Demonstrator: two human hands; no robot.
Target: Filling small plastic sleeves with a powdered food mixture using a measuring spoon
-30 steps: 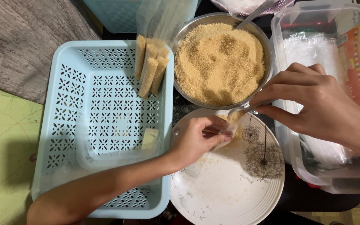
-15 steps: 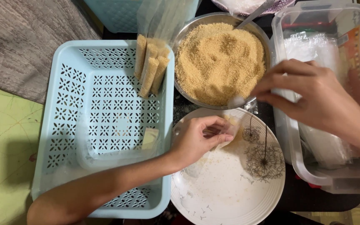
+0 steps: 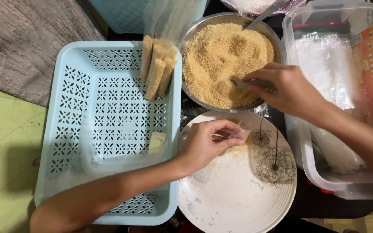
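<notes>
right hand now back in the crumb bowl, gripping spoon, scooping again | left hand pinches small clear pouch open beside it, over plate

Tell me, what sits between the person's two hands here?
In the head view, between the left hand and the right hand lie the metal bowl's near rim and the white plate's far edge.

The right hand is moving away from the small clear bag and over the metal bowl, where its fingers are now pushing the spoon down into the brown granules. The spoon's tip, earlier just beside the left hand's fingertips above the plate, is now digging a hollow in the heap, well apart from them.
</notes>
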